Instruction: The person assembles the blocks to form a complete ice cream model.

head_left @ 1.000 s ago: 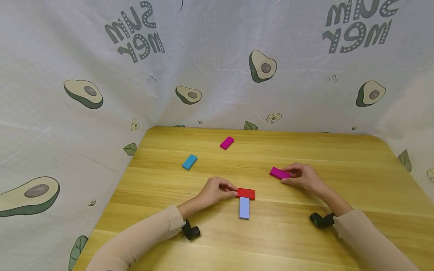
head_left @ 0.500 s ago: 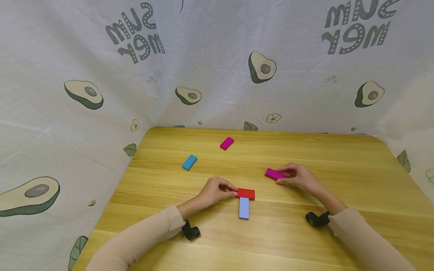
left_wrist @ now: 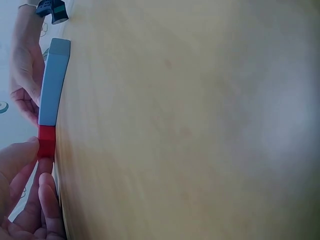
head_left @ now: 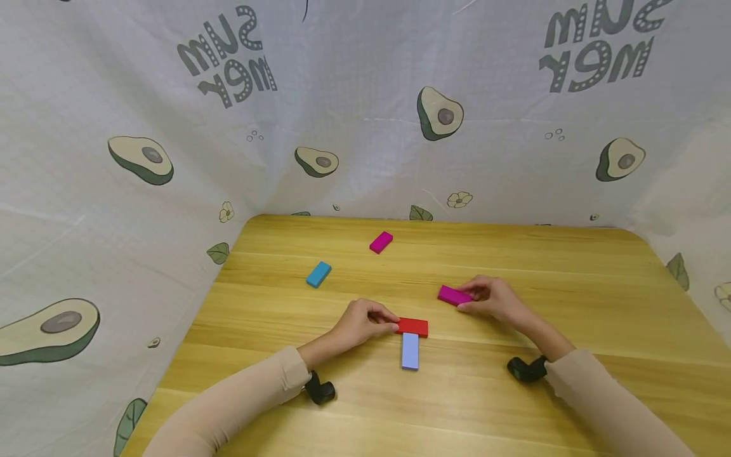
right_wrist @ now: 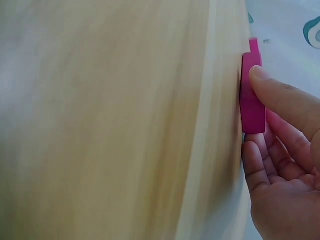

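On the table a red block (head_left: 414, 327) lies crosswise against the far end of a pale lavender-blue block (head_left: 410, 351), so the two form a T. My left hand (head_left: 365, 324) pinches the red block's left end between thumb and fingers. The left wrist view shows the thumb on the red block (left_wrist: 47, 142), which meets the pale block (left_wrist: 54, 82) end-on. Farther right, my right hand (head_left: 495, 301) grips one end of a magenta block (head_left: 454, 296), held close over the tabletop. In the right wrist view the thumb lies along that magenta block (right_wrist: 253, 95).
A second magenta block (head_left: 381, 242) lies near the table's back edge. To its front left is a blue block (head_left: 318, 274). A white cloth (head_left: 365, 127) printed with avocados hangs behind the wooden table (head_left: 548, 260). Small black cameras sit at both wrists.
My right hand has carried the magenta block leftward, nearer the red block. The left hand stays where it was, holding the red block.
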The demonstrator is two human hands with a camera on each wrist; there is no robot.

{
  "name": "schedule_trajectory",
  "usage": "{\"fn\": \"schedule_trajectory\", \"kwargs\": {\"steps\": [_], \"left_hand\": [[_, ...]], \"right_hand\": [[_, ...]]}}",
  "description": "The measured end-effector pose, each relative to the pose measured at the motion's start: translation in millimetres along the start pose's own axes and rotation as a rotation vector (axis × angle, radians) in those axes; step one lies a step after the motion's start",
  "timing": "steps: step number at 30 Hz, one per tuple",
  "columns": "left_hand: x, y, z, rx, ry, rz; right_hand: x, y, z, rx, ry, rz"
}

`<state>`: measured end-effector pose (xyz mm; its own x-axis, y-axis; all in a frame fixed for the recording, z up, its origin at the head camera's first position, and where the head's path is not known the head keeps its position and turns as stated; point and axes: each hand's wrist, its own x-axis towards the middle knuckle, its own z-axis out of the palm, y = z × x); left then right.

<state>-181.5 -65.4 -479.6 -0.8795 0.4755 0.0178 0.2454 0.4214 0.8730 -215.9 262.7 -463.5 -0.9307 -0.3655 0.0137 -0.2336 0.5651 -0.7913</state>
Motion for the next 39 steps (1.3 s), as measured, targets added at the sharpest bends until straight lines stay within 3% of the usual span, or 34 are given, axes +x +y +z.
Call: {"fn": "schedule_trajectory", "kwargs": {"steps": [39], "left_hand": [[2.6, -0.2, -1.0, -0.005, -0.004, -0.025]], "right_hand": [[11.6, -11.3, 16.0, -0.043, -0.056, -0.033]]}}
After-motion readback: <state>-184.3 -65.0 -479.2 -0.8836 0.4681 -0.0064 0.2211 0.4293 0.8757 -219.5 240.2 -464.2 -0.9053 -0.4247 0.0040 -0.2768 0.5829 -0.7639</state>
